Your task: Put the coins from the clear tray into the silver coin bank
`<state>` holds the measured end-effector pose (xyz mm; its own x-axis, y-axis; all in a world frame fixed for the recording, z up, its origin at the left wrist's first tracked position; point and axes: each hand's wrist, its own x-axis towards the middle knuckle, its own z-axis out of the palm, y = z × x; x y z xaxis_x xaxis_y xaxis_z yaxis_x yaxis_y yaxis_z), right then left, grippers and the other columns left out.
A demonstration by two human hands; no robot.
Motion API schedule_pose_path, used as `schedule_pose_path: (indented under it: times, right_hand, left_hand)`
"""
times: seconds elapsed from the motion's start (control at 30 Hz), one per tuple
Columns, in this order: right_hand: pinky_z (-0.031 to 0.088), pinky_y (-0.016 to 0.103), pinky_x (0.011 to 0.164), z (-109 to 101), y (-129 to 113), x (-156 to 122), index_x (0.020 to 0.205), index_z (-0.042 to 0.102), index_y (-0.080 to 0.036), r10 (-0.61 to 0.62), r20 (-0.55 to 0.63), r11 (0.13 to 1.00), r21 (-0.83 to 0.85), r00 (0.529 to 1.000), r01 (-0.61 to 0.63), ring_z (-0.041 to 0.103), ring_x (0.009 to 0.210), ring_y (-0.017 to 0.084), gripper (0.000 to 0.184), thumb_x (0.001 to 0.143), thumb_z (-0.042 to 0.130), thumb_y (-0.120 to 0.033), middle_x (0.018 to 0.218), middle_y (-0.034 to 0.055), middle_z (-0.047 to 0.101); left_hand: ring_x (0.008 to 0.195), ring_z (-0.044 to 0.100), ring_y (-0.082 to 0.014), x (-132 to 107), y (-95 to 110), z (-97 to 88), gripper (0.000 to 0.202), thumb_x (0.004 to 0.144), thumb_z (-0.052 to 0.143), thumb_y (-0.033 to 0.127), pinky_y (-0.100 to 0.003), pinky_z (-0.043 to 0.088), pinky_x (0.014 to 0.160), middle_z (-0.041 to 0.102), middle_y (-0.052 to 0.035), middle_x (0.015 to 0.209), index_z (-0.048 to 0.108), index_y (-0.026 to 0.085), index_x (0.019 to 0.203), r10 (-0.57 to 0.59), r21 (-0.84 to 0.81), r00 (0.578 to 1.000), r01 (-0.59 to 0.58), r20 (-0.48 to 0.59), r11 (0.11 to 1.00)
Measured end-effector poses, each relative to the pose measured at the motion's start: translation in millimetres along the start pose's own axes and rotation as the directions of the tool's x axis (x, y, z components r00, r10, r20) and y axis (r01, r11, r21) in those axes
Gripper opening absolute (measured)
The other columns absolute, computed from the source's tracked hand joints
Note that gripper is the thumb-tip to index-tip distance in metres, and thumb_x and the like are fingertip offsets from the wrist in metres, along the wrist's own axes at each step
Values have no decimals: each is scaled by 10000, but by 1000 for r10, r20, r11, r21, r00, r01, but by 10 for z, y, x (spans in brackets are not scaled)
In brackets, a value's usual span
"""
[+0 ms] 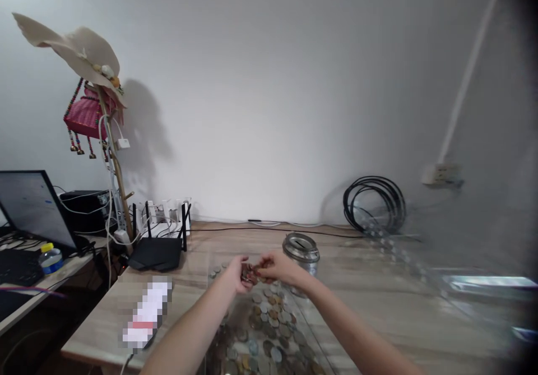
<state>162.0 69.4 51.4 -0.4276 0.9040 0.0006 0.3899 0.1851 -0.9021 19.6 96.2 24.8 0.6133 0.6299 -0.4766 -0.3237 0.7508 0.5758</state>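
Observation:
My left hand (236, 275) is cupped, with a small heap of coins (249, 274) in its palm. Over it, the fingertips of my right hand (278, 267) are pinched together at the heap, apparently on a coin; the coin itself is hardly visible. Below both hands lies a clear, shallow tray (311, 325) with many loose silver and gold coins (269, 313) spread in it. Just behind my right wrist stands a round metal coin bank (301, 247) with a slot in its lid. My right forearm hides part of its lower side.
A black router (157, 253) and a blurred-out phone-like object (148, 314) lie to the left. Farther left are a laptop (33, 209) and a small bottle (50, 258). A black cable coil (345, 204) leans on the wall. Some transparent thing (487, 282) blurs the right side.

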Motion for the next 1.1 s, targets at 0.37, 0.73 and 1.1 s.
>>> schedule_pose_path:
  times: [0.37, 0.73, 1.1]
  right_hand:
    - [405, 231, 568, 181, -87, 285, 800, 585, -161, -395, -271, 876, -398, 878, 271, 525, 631, 127, 197, 695, 493, -300, 701, 34, 605]
    - [333, 222, 589, 373, -73, 194, 680, 588, -193, -416, -126, 729, -638, 900, 248, 491, 655, 122, 190, 744, 425, -268, 716, 21, 558]
    - [346, 246, 590, -244, -111, -69, 858, 606, -208, -401, -687, 760, -619, 606, -198, 539, 691, 155, 316, 775, 361, -390, 783, 45, 629]
  left_hand:
    - [339, 371, -28, 34, 117, -168, 170, 713, 393, 161, -104, 75, 274, 422, 1, 447, 421, 116, 552, 229, -345, 971, -240, -74, 907]
    - [305, 389, -37, 136, -20, -175, 178, 695, 398, 121, -116, 223, 272, 468, 0, 416, 429, 122, 519, 243, -340, 957, -283, -157, 897]
    - [721, 604, -211, 55, -51, -183, 87, 679, 386, 113, -271, 495, 588, 576, -130, 606, 462, 90, 642, 200, -308, 967, -241, -160, 920]
